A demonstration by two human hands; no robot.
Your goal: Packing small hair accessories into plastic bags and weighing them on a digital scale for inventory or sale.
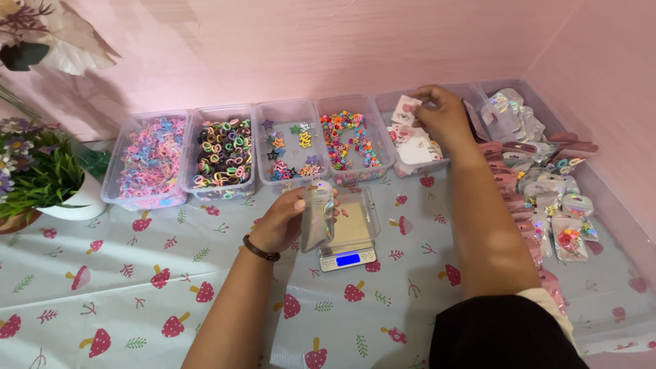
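Pouch in the left hand (281, 222): a small shiny zip pouch (318, 217) pinched upright above the small digital scale (350, 236) on the mushroom-print counter (137, 287). Well apart, the right hand (444, 117) reaches forward, fingers closed on a white printed card (408, 109) over the clear plastic bin of cards (417, 147).

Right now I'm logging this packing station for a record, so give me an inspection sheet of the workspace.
Surface: table under a mushroom-print cloth.
Job's things: shiny pouch in the left hand, above a small scale; right hand reaches into the card bin.
Clutter: four clear bins of small coloured hair pieces; filled pouches piled at right.
Hands: left holds the pouch; right touches cards, grip unclear.
Cables: nothing seen.
Surroundings: pink wall; potted plant at left.
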